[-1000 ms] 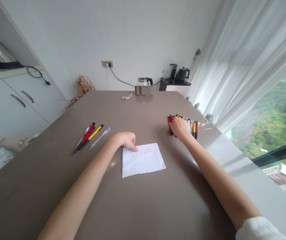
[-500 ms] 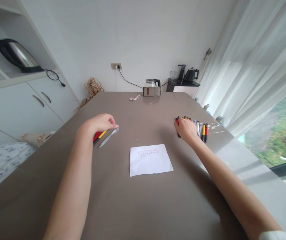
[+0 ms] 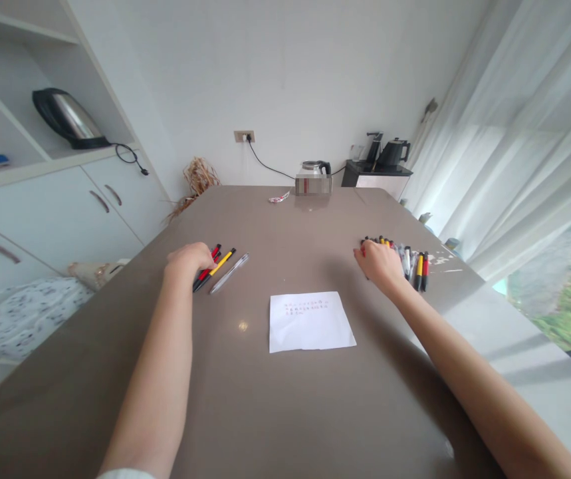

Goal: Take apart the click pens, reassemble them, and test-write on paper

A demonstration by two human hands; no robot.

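My left hand (image 3: 189, 257) is bent down beside a small group of pens at the left. One fingertip reaches across a red-and-black marker (image 3: 215, 251); the other fingers are hidden. Beside it lies a yellow-and-black marker (image 3: 223, 260), and farther right, apart from the hand, a clear pen (image 3: 230, 272). My right hand (image 3: 381, 261) rests over a row of pens at the right, fingers curled down with their tips mostly hidden. A bit of red shows under them. To its right lie a white-and-black pen (image 3: 407, 263), a yellow-and-black marker (image 3: 419, 271) and a red-and-black marker (image 3: 425, 271).
A white sheet with handwriting (image 3: 310, 332) lies between my arms on the brown table (image 3: 245, 392). At the far edge are a glass pot (image 3: 315, 167), a box in front of it and a small wrapper (image 3: 279, 197). A curtain (image 3: 489, 133) hangs at right.
My left hand has drawn back leftward from the clear pen toward the red marker, uncovering more of the pens. My right hand stays over its row. The view has shifted slightly left.
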